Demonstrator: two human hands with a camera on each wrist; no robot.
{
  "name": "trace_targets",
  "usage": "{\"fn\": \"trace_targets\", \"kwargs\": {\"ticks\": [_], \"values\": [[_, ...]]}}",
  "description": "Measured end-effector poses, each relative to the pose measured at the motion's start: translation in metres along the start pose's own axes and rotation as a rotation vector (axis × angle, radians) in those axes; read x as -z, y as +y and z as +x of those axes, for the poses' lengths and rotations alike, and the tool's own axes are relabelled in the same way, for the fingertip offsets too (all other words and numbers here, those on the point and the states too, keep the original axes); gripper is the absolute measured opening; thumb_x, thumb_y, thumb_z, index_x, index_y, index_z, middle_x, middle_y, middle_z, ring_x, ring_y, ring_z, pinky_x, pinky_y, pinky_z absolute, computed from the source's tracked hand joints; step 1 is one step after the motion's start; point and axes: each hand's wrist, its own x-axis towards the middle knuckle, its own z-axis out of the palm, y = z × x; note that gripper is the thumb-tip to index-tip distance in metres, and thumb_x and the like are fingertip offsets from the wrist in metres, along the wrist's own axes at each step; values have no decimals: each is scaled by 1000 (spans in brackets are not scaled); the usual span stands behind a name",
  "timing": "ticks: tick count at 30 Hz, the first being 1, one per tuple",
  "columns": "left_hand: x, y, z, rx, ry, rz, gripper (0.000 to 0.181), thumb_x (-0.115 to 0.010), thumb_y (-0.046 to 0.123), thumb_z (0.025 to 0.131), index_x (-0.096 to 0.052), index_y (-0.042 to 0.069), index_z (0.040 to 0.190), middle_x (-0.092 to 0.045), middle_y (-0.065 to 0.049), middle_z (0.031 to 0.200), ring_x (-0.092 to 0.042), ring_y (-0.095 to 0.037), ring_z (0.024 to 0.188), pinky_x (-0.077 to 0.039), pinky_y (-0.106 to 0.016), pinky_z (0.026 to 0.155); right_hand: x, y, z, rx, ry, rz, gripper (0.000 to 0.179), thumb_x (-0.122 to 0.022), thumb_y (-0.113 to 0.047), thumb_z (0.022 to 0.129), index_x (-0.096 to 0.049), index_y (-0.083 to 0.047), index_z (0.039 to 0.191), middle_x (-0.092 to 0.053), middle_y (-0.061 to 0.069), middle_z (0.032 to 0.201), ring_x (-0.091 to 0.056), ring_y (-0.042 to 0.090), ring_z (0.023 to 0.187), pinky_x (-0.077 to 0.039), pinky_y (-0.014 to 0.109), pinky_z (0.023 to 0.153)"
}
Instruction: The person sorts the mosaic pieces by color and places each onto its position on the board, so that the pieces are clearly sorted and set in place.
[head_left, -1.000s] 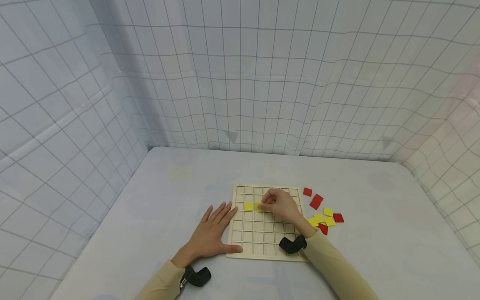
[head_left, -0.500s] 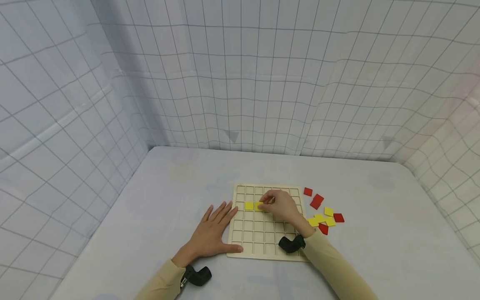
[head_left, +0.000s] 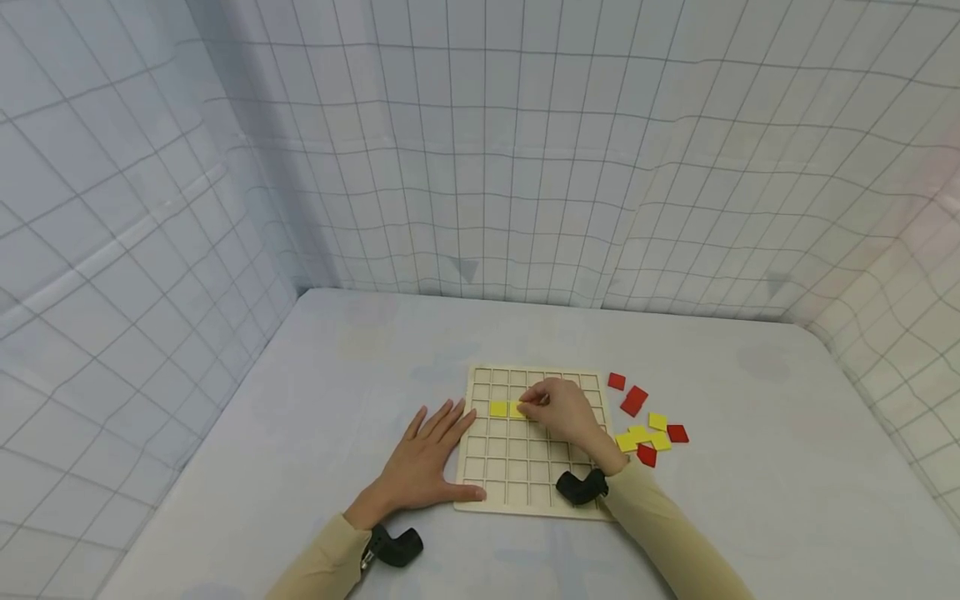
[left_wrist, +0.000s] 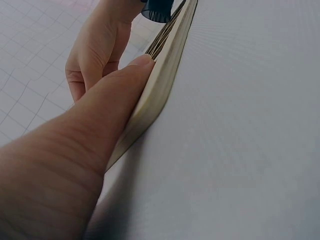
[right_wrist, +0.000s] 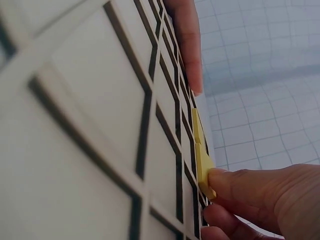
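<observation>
Your left hand (head_left: 422, 468) lies spread at the board's (head_left: 517, 472) nine o'clock; your bent right hand (head_left: 564, 414) pinches a yellow tile (right_wrist: 204, 170) toward eleven.

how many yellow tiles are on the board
2: one yellow tile pinched by the right hand, the other tile just left of that one; the hand may hide more.

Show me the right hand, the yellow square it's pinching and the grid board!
Right hand (head_left: 567, 413): head view, back of the hand.
Yellow square (right_wrist: 203, 165): right wrist view, the part left uncovered.
Grid board (head_left: 517, 470): head view, an empty cell.
</observation>
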Motion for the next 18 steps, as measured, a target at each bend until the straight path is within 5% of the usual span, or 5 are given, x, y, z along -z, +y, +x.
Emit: {"fn": "trace_targets", "kwargs": {"ticks": [18], "values": [[1, 0, 1, 14, -20, -27, 108, -49, 82, 73, -19, 16, 153, -13, -5, 157, -9, -21, 143, -1, -48, 112, -2, 3, -2, 30, 14, 9, 10, -77, -15, 81, -74, -9, 88, -60, -6, 76, -54, 9, 69, -48, 28, 64]]}}
